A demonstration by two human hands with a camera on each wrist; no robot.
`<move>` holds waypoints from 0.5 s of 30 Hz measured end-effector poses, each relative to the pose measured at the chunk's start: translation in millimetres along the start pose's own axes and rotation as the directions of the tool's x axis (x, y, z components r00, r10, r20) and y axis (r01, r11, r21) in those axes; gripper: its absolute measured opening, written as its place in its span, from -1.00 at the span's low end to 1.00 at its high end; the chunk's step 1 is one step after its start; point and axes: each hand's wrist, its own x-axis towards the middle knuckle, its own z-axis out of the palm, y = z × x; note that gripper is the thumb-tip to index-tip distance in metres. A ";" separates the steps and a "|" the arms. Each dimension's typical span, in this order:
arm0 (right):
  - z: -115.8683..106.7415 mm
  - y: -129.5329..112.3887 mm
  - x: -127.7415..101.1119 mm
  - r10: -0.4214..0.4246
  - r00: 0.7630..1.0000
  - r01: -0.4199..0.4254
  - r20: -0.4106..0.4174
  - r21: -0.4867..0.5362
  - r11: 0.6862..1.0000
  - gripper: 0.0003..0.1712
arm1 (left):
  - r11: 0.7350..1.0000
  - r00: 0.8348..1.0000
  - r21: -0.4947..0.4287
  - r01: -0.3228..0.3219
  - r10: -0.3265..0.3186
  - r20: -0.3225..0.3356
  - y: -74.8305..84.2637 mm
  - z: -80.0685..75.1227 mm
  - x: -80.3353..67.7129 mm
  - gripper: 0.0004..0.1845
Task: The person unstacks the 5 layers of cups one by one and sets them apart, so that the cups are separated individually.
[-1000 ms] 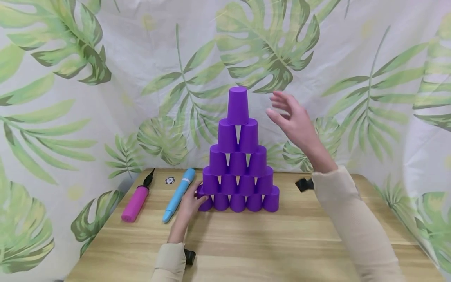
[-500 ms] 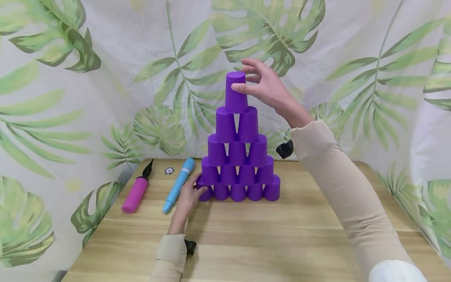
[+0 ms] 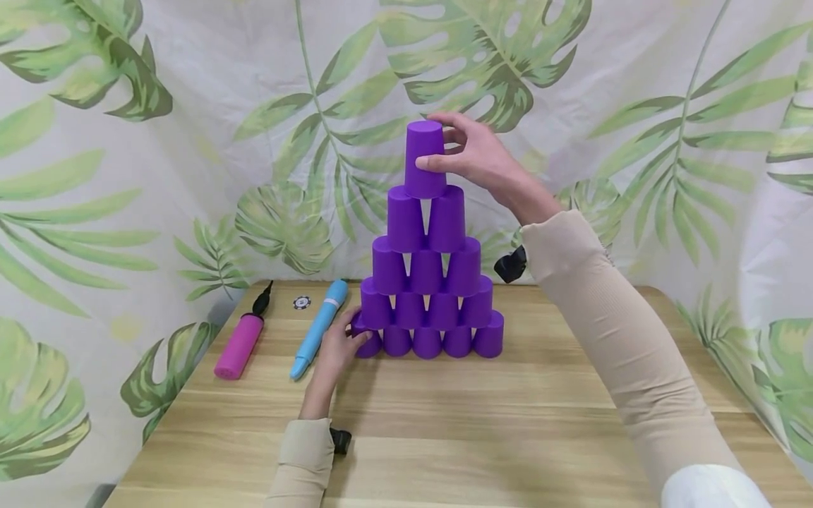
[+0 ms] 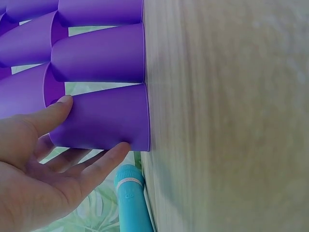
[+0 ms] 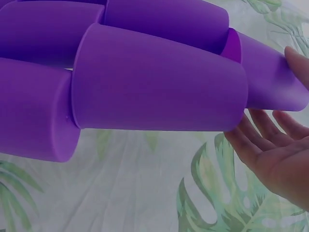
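A pyramid of purple cups [image 3: 427,282], all upside down, stands at the back middle of the wooden table [image 3: 483,423]. My right hand [image 3: 444,152] grips the top cup [image 3: 422,144], thumb in front and fingers behind. That cup still sits on the two below it. In the right wrist view the top cup [image 5: 275,82] lies between my thumb and my fingers [image 5: 256,142]. My left hand [image 3: 348,337] holds the bottom-left cup [image 3: 370,345] at table level. In the left wrist view its thumb and fingers [image 4: 108,157] lie on either side of that cup [image 4: 106,116].
Left of the pyramid lie a light blue pen-shaped tool [image 3: 320,328], a pink hand pump [image 3: 238,346] with a black nozzle, and a small black-and-white chip [image 3: 301,303]. A leaf-print cloth [image 3: 159,176] hangs close behind and at both sides.
My right hand moved in from the right of the pyramid and closed round the top cup. My left hand has stayed on the bottom-left cup.
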 end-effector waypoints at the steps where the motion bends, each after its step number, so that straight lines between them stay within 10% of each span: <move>1: 0.8 0.6 0.2 -0.001 1.000 0.001 0.000 0.008 1.000 -0.15 | 1.000 1.000 -0.002 0.001 -0.001 0.000 -0.3 0.0 -0.2 -0.38; 15: 2.3 -2.6 0.7 -0.032 0.995 0.045 -0.093 0.140 0.989 -0.29 | 1.000 1.000 -0.013 -0.005 0.005 0.003 -2.2 -1.1 -0.9 -0.39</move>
